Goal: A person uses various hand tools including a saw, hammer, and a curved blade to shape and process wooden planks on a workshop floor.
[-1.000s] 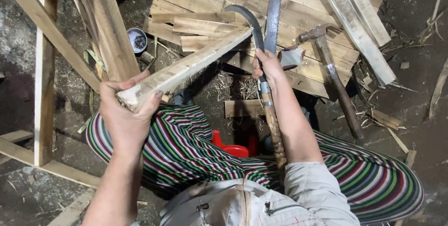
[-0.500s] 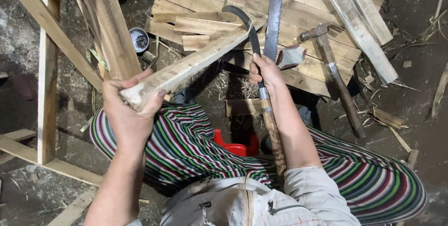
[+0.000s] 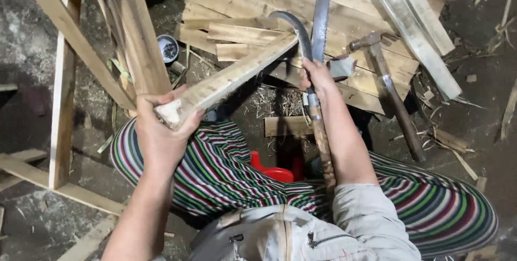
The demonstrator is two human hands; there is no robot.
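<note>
The wooden batten (image 3: 231, 78) is lying at a slant across the middle of the scene, its near end raised over the person's striped trousers (image 3: 215, 169) and its far end resting against the stack of planks (image 3: 242, 2). The left hand (image 3: 161, 131) is closing its grip fully round the near end of the batten, which looks chipped and pale there. The right hand (image 3: 318, 78) is wrapping its grip tightly round the curved billhook (image 3: 301, 35) where blade meets wooden handle (the handle is running back along the forearm), and the hooked blade is sitting at the far part of the batten, touching or just beside its edge; the exact contact cannot be told.

Judging by the shavings (image 3: 280, 102) on the floor, some trimming is already done; the batten's length appears mostly unshaped, so much work seems to be remaining.

A saw blade (image 3: 321, 13) is lying just right of the billhook, a hammer (image 3: 388, 88) farther right, and a small round tin (image 3: 168, 49) to the left, near a leaning wooden frame (image 3: 64, 78). A red stool (image 3: 272, 172) is showing between the knees.
</note>
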